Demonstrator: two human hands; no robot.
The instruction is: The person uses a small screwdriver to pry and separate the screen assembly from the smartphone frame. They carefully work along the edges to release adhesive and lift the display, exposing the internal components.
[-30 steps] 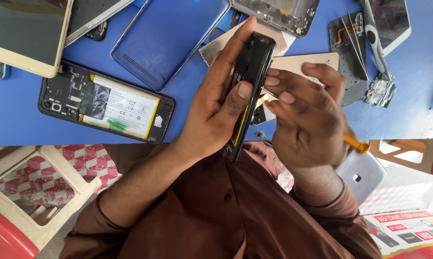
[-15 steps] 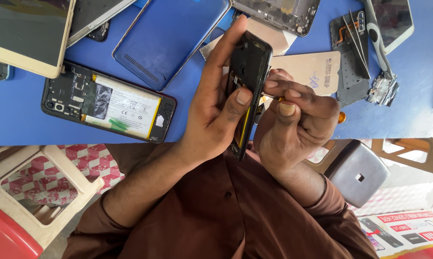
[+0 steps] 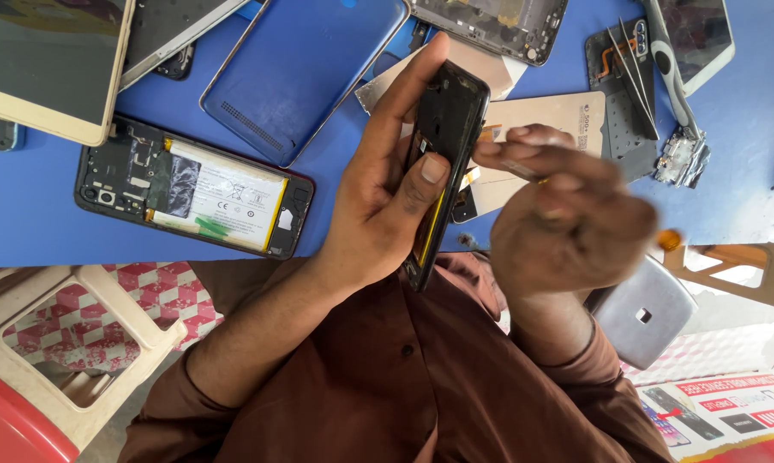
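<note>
In the head view, the left hand [image 3: 385, 201] was wrapped around a black phone frame [image 3: 443, 171], with the thumb pressed on its edge and the fingers behind it. The frame stood up on its side, tilted, above the edge of the blue table [image 3: 44, 223] and in front of the person's brown shirt [image 3: 387, 377]. A thin yellow line ran along the lower side of the frame. The right hand [image 3: 567, 219] was just beside the frame, a bit blurry, with its fingers pinched shut on a thin tool [image 3: 517, 168] whose tip pointed at the frame. A small orange bit [image 3: 668, 239] stuck out at the far side of that hand. On the table, to the left, lay an open phone with its battery showing [image 3: 194, 195]. Above it lay a blue back cover [image 3: 306, 73] and a gold phone with a dark screen [image 3: 48, 64]. A tan flat panel [image 3: 558, 116] lay behind the right hand. Near it lay metal tweezers [image 3: 637, 73] on a dark phone part. A pale plastic stool [image 3: 87, 360] stood below the table on the left, over a red and white checked floor [image 3: 190, 300].
</note>
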